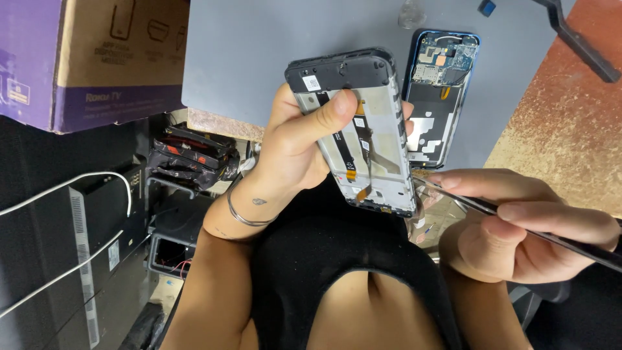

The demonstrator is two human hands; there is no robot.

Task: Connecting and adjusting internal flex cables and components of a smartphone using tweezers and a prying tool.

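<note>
Head view: phone screen frame [363, 136] held upright in air above grey mat [259, 58], gripped by left hand [295, 146], thumb pressed across inner face, fingers wrapped behind. Tweezers [518, 220] pinched shut in right hand [525, 230], tip touching frame's lower right edge. Opened phone body [440, 97] laid on mat behind. Cardboard box [91, 58] seen far left.
</note>
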